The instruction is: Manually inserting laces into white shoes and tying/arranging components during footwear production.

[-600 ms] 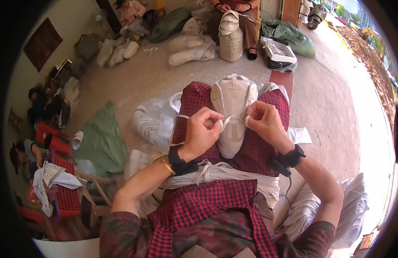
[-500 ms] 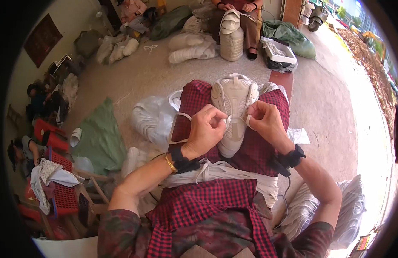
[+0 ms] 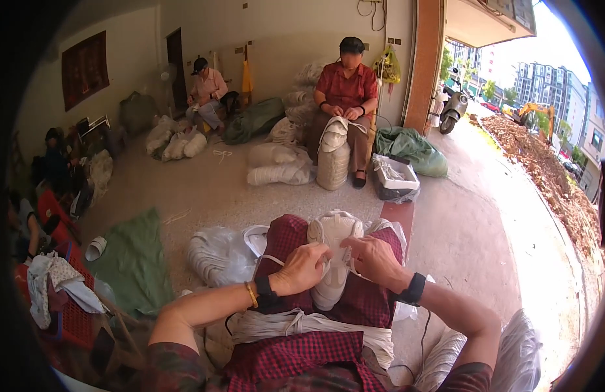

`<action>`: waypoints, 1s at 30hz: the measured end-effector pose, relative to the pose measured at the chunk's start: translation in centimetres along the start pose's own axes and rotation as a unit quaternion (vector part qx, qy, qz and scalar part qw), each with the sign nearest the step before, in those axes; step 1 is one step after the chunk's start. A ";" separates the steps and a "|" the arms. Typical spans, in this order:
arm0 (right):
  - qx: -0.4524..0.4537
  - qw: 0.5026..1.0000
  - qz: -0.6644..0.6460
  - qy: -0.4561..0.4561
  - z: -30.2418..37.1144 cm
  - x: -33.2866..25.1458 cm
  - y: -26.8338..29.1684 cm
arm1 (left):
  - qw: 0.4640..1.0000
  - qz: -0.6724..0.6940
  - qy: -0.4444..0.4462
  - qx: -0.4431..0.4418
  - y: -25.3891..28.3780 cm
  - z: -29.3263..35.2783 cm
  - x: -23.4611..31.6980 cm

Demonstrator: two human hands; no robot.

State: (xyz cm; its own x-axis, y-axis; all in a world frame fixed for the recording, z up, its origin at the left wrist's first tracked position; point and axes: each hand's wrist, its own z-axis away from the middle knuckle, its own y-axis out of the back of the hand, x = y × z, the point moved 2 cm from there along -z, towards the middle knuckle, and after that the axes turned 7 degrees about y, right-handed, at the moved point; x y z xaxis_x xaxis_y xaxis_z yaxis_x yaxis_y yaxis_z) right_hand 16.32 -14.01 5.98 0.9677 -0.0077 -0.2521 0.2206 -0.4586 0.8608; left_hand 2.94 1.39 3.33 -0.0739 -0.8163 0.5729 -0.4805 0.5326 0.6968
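White sneaker upper (image 3: 333, 282) lies across the thighs; left hand (image 3: 303, 268) pinches its lace (image 3: 271, 259); whether right hand's (image 3: 375, 260) narrow grip holds anything, I cannot tell.

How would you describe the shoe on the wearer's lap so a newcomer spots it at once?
Find the red-and-black checked apron at the bottom centre. Just above, on the lap, a pale shoe lies between the left hand and the right hand. Unlike the bagged white pieces on the floor to its left, it has both hands at it.
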 end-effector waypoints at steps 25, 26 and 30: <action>-0.156 0.966 -0.007 0.207 -5.4 1.8 2.0 | 0.912 -0.169 -0.129 -0.351 5.0 -8.1 -1.1; -0.231 0.957 -0.036 0.172 -5.7 2.1 1.8 | 0.903 -0.172 -0.124 -0.374 5.0 -8.5 -1.1; -0.286 0.946 -0.089 0.120 -6.1 2.5 1.7 | 0.895 -0.177 -0.128 -0.389 5.1 -9.3 0.1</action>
State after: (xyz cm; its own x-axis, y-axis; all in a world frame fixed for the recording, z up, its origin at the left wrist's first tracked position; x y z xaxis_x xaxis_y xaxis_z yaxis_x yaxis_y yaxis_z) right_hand 19.87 -9.34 9.47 0.8933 0.2582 -0.3678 0.3471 0.1232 0.9297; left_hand 8.63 6.10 10.98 -0.2832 -0.9362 0.2084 0.2337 0.1433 0.9617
